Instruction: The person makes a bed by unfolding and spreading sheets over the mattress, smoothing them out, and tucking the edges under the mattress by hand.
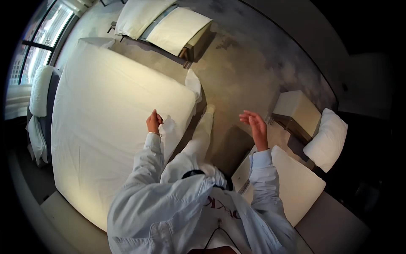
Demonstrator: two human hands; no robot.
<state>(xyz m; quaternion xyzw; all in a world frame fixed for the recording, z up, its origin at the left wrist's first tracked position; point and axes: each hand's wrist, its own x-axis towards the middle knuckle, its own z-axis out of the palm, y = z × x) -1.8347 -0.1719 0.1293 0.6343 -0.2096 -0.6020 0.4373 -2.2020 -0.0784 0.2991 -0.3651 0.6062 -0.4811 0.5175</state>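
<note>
My left hand is over the white sheet-covered bed, near its right side. Its fingers are curled closed, and whatever they may hold is hidden. A bracelet circles the left wrist. My right hand is raised above the floor with fingers stretched out, holding nothing. It is nearest to a box-like bench and a second white-covered bed on the right. A loose corner of white sheet sticks out at the first bed's far right corner.
Patterned carpet runs between the beds. At the far end stands a bench with white bedding draped over it. White pillows lean against the left headboard, and another pillow lies at right. A window is upper left.
</note>
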